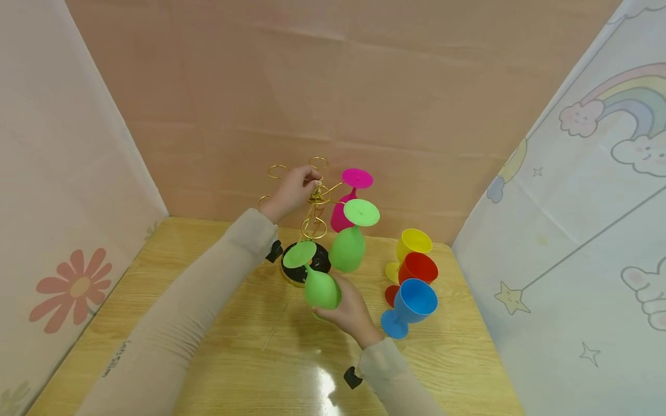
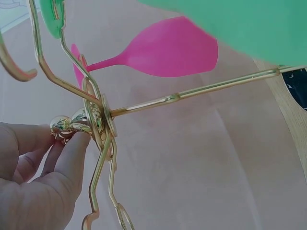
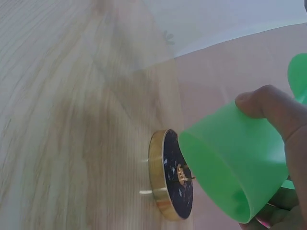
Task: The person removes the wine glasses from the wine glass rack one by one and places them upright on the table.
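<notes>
While the right grip (image 1: 350, 306) clasps a goblet's bowl (image 1: 319, 289), the left (image 1: 293, 190) pinches a knob (image 2: 60, 124).

Around the gold rack (image 1: 317, 196), its black base (image 3: 178, 194) flecked white and rimmed gold, come a hot-pink cup (image 1: 340, 216) at 2 o'clock, a green cup (image 1: 347, 249) at 4, a second green cup (image 1: 321, 289) at 6, and, farther out toward 4, a yellow cup (image 1: 414, 241), a red cup (image 1: 418, 268) and a blue cup (image 1: 415, 303). The sleeves (image 1: 156, 323) are beige, the counter (image 1: 276, 370) honey-coloured wood grain. The peach-tan wall (image 1: 338, 104) lies at 12, the flowered white wall (image 1: 62, 173) at 9, the rainbow-printed white wall (image 1: 562, 231) at 3.
</notes>
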Motion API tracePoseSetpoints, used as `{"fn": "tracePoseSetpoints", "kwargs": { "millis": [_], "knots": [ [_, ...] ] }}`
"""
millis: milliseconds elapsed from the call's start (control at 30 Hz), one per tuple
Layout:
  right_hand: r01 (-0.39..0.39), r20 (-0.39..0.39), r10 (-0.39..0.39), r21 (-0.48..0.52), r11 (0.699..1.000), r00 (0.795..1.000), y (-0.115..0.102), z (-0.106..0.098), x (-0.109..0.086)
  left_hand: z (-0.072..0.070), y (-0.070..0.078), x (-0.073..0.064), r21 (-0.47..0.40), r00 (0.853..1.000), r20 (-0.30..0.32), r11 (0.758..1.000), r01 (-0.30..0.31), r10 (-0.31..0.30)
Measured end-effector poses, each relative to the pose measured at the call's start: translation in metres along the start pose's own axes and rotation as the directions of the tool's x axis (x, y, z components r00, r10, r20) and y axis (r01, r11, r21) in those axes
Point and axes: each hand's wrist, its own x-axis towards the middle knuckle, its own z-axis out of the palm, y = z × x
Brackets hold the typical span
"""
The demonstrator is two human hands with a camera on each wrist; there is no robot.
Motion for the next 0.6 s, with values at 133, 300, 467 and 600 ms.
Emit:
{"fn": "tracePoseSetpoints", "kwargs": {
  "millis": [133,300,467,600],
  "knots": [
    [0.015,0.012,-0.015,-0.037,0.999,1.000,0.005,-0.001,-0.002,0.000,0.000,0.000,-0.004,1.000,-0.013,1.000,-0.014,0.014],
    [0.043,0.015,-0.042,-0.091,0.995,0.999,0.011,0.000,-0.004,0.001,0.000,0.000,0.015,1.000,-0.027,1.000,-0.013,0.013],
    [0.063,0.012,-0.062,-0.149,0.987,0.998,0.010,-0.003,-0.006,0.003,0.000,-0.001,0.027,0.999,-0.042,1.000,0.011,-0.010],
    [0.072,0.006,-0.073,-0.189,0.979,0.997,0.006,-0.006,-0.007,0.004,0.001,-0.001,0.015,0.998,-0.049,0.999,0.028,-0.027]
  ]
}}
